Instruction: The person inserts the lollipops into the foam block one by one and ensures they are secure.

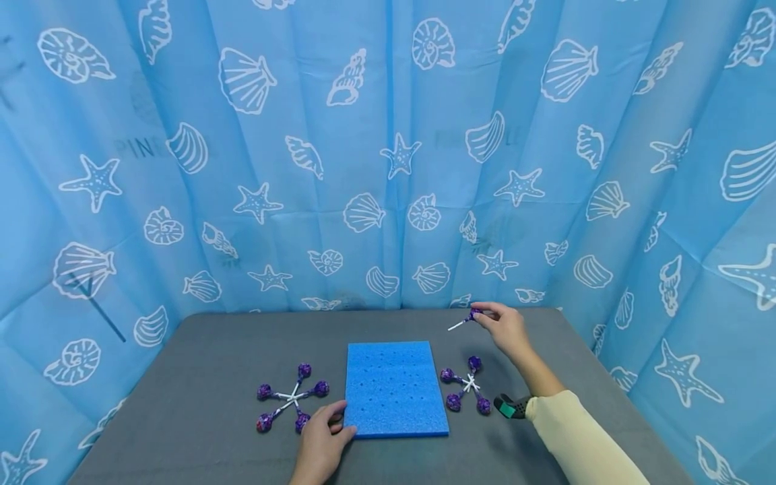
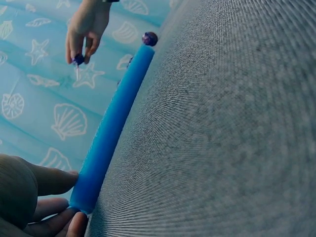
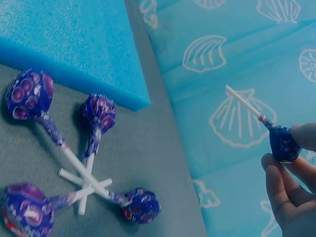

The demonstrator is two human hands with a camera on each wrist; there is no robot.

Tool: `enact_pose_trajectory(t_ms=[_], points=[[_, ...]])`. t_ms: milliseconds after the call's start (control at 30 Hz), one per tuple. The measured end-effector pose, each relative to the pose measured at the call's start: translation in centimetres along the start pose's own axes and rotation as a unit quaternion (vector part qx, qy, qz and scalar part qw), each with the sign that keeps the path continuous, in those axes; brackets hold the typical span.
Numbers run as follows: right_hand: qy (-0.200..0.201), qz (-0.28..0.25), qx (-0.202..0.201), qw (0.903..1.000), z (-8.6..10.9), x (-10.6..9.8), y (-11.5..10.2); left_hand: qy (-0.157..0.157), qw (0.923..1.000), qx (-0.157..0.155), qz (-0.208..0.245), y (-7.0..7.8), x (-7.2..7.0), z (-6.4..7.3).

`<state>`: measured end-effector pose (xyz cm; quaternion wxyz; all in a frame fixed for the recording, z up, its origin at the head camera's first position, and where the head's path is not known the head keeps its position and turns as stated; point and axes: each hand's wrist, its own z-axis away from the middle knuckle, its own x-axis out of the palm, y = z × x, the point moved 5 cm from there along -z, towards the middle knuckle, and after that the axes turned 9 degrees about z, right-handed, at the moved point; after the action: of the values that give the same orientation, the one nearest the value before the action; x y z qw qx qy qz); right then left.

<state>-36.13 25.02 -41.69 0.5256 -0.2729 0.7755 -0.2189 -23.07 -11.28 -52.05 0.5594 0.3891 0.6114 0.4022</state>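
Observation:
My right hand (image 1: 504,330) is raised above the far right part of the table and pinches a purple-wrapped lollipop (image 1: 475,314) by its candy end. In the right wrist view the white stick of this lollipop (image 3: 284,144) points up and left, away from the fingers. A flat blue foam block (image 1: 397,391) with rows of small holes lies on the table. At its near left corner my left hand (image 1: 322,441) grips the edge, and the left wrist view shows thumb and fingers on either side of the foam (image 2: 111,133).
Several purple lollipops (image 1: 264,392) lie left of the foam with sticks crossed, one beside my left hand. Another group of lollipops (image 1: 453,402) lies right of it, under my right forearm. Behind the grey table (image 1: 206,377) hangs a blue shell-patterned curtain (image 1: 400,202).

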Motion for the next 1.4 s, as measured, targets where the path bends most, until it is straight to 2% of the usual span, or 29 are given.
enact_pose_trajectory(t_ms=[200,400,667,867,1100,1400], points=[[-0.016,-0.009,-0.018,0.9997,-0.6,0.8,-1.2,-0.003,0.9998,-0.017,-0.004,0.0,0.0,-0.1],[-0.032,-0.015,-0.038,0.9986,-1.0,1.8,-2.5,-0.001,0.9999,-0.016,-0.002,-0.1,0.0,-0.1],[-0.056,-0.011,-0.053,0.9970,-1.4,3.5,-3.2,-0.005,0.9996,-0.029,-0.001,-0.2,0.1,-0.2],[-0.073,-0.005,-0.066,0.9951,-1.6,4.9,-3.7,-0.007,0.9996,-0.027,-0.005,-0.2,0.1,-0.2],[-0.083,-0.004,-0.078,0.9935,-1.4,6.5,-4.5,-0.008,0.9994,-0.033,-0.001,-0.4,0.0,-0.2],[-0.097,0.024,-0.073,0.9924,-0.7,8.3,-4.9,-0.009,0.9994,-0.034,-0.007,-0.5,0.1,-0.3]])
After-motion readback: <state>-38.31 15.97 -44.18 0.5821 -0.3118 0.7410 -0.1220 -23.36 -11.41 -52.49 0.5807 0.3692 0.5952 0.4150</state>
